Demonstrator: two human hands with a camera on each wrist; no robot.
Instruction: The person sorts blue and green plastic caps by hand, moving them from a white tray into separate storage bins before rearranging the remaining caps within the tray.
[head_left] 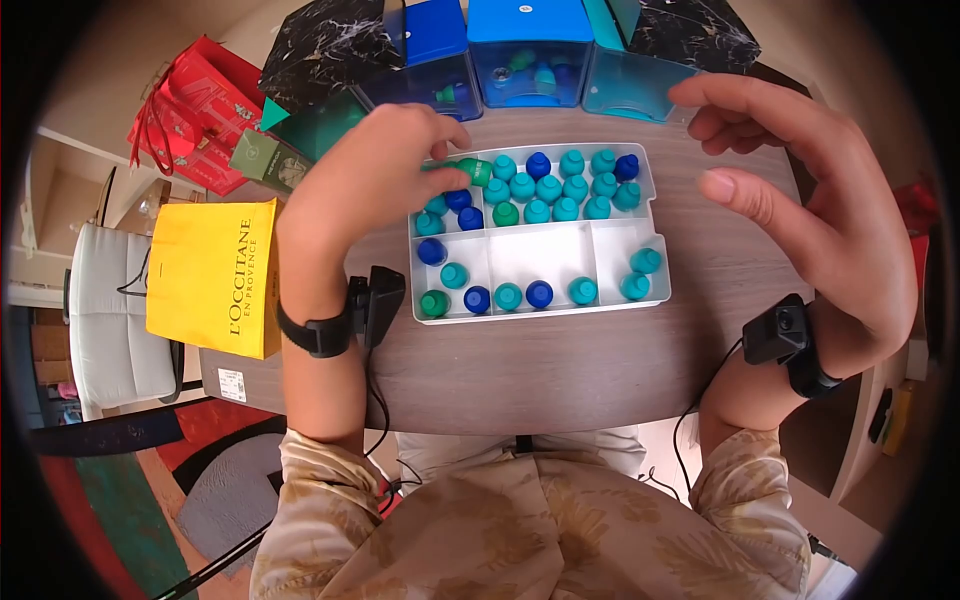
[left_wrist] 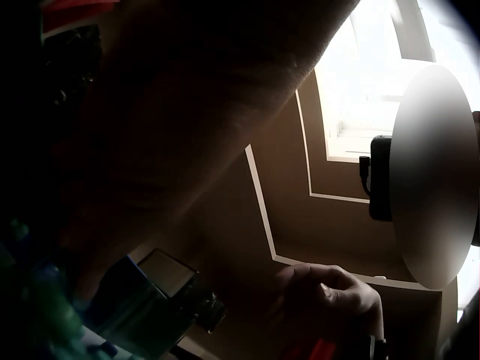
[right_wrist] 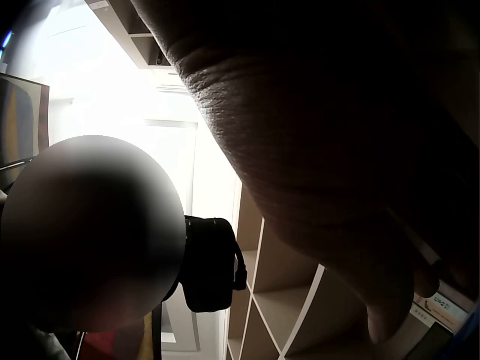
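Note:
My left hand (head_left: 375,165) pinches a small green bottle (head_left: 474,171) between thumb and fingers, tipped on its side over the back left of a white divided tray (head_left: 540,245). Teal bottles (head_left: 522,186), dark blue bottles (head_left: 470,218) and a green bottle (head_left: 506,214) stand close together in the tray's back part; others are spread along the front compartments. My right hand (head_left: 830,190) is raised right of the tray, thumb and fingers apart, holding nothing, its fingertips near a teal bin (head_left: 630,85). Both wrist views are dark; the right one shows part of the hand (right_wrist: 322,165).
Behind the tray stand a blue bin (head_left: 528,70) and a darker blue bin (head_left: 430,85), both with bottles inside, beside black marbled boxes (head_left: 330,45). A yellow paper bag (head_left: 212,278), a red bag (head_left: 190,110) and a green box (head_left: 268,160) are at the left.

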